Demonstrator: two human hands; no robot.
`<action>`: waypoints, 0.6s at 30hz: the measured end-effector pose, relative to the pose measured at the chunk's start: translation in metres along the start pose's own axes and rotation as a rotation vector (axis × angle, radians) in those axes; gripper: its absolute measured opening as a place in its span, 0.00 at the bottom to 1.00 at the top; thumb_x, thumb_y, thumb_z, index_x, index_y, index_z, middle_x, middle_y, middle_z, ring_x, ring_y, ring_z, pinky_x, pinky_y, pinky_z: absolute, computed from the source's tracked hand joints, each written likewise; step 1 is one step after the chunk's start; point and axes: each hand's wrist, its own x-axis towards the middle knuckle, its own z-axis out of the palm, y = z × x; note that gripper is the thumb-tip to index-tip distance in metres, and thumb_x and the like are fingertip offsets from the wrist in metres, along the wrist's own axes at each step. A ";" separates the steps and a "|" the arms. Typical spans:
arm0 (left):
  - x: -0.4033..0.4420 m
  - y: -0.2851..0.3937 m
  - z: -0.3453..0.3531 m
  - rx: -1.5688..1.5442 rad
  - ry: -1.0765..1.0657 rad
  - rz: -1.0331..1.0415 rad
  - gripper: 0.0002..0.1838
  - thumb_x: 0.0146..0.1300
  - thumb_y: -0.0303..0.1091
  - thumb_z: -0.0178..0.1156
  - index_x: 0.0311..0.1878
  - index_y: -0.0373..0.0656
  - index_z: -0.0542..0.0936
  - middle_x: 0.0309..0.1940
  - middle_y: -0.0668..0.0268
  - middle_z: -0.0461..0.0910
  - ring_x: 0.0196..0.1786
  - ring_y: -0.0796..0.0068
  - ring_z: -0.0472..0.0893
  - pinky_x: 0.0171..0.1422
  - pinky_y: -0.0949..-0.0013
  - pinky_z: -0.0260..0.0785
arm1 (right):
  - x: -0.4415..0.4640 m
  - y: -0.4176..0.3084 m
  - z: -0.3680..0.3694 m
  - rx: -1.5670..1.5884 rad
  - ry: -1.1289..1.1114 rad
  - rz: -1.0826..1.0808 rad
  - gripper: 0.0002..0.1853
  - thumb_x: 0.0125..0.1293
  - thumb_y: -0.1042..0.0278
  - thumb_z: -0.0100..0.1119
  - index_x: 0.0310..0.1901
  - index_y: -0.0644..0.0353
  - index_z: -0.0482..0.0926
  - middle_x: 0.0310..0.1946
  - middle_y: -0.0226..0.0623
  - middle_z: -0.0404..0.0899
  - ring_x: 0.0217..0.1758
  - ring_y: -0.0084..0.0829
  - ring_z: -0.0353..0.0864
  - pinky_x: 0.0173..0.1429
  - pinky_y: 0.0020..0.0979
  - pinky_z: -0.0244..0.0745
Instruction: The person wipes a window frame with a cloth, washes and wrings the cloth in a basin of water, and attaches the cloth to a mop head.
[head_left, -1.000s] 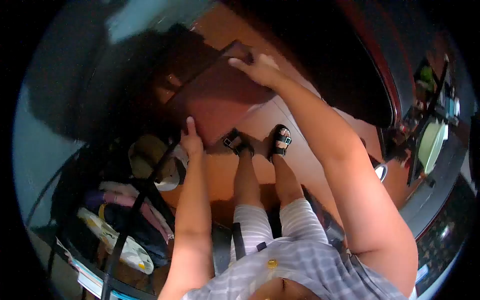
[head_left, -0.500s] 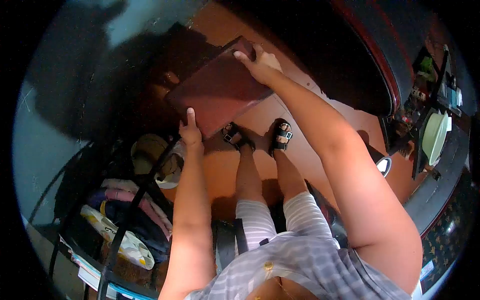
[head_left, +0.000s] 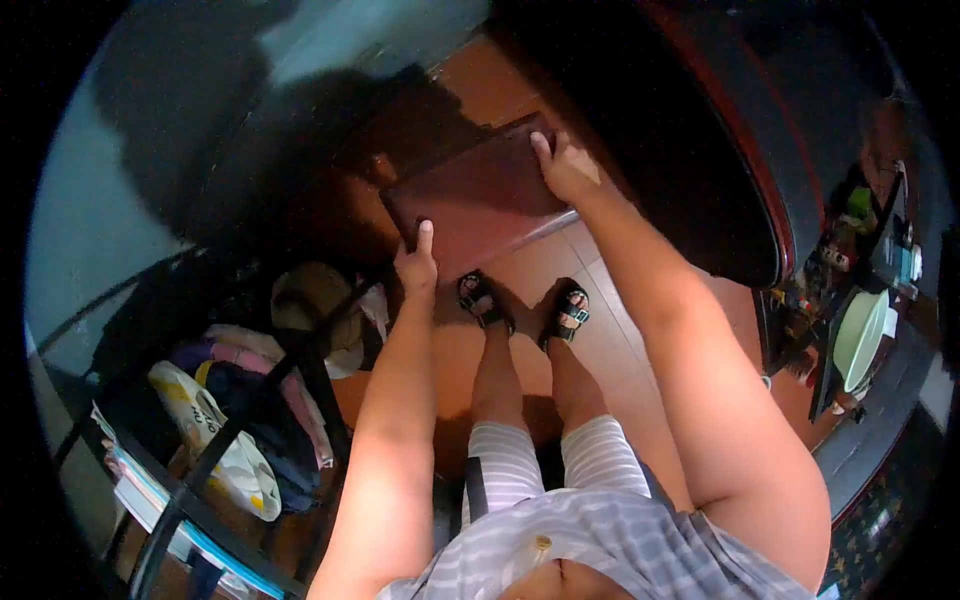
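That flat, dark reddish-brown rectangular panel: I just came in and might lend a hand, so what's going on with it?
A person in a grey-and-white striped top holds the panel from both ends. The left-hand grip is at its left edge, the right-hand grip at its right. It is in front of the person's black strapped sandals; whether it touches the orange-brown tiled floor, I cannot tell.

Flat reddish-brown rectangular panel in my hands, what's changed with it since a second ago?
The panel has shifted right in the picture and slants less steeply; the head view shifted too. Your bare left hand and bare right hand moved right with it. Nothing was taken or let go: both hands still hold it.
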 end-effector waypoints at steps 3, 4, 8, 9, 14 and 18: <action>-0.011 0.002 0.000 -0.038 0.034 -0.016 0.39 0.51 0.59 0.61 0.53 0.29 0.71 0.52 0.52 0.74 0.54 0.59 0.73 0.60 0.65 0.62 | 0.010 0.002 -0.004 -0.038 -0.105 -0.079 0.41 0.62 0.30 0.26 0.62 0.59 0.60 0.48 0.54 0.75 0.52 0.52 0.74 0.55 0.47 0.68; -0.014 0.002 -0.002 -0.041 0.041 -0.031 0.39 0.51 0.59 0.61 0.53 0.30 0.72 0.52 0.52 0.74 0.54 0.59 0.73 0.60 0.65 0.62 | 0.012 0.002 -0.002 -0.046 -0.099 -0.086 0.41 0.62 0.30 0.26 0.63 0.59 0.59 0.48 0.55 0.74 0.52 0.53 0.73 0.56 0.47 0.67; -0.012 0.001 -0.004 -0.002 0.013 -0.076 0.39 0.51 0.59 0.61 0.53 0.30 0.72 0.52 0.52 0.74 0.54 0.60 0.73 0.59 0.65 0.62 | 0.008 0.000 0.002 -0.011 -0.128 -0.060 0.42 0.62 0.30 0.26 0.65 0.59 0.55 0.52 0.58 0.70 0.56 0.53 0.70 0.59 0.46 0.64; -0.007 0.000 -0.005 0.035 -0.009 -0.081 0.39 0.51 0.59 0.61 0.53 0.30 0.71 0.52 0.52 0.74 0.54 0.60 0.73 0.59 0.65 0.62 | 0.010 -0.003 -0.001 0.010 -0.140 -0.050 0.42 0.61 0.29 0.26 0.66 0.58 0.54 0.54 0.58 0.69 0.57 0.53 0.69 0.61 0.46 0.62; -0.011 0.005 -0.024 0.012 -0.122 -0.033 0.41 0.51 0.59 0.61 0.57 0.31 0.68 0.50 0.52 0.75 0.54 0.59 0.73 0.59 0.64 0.62 | -0.002 0.015 0.003 0.036 -0.105 -0.008 0.43 0.60 0.29 0.29 0.66 0.59 0.53 0.61 0.59 0.58 0.64 0.53 0.60 0.66 0.44 0.54; -0.053 -0.031 -0.071 -0.078 0.018 0.052 0.35 0.58 0.55 0.56 0.56 0.30 0.68 0.48 0.49 0.76 0.54 0.58 0.73 0.59 0.63 0.62 | -0.079 0.065 -0.021 0.020 0.021 -0.157 0.25 0.65 0.53 0.45 0.57 0.62 0.65 0.49 0.60 0.70 0.52 0.57 0.69 0.57 0.44 0.64</action>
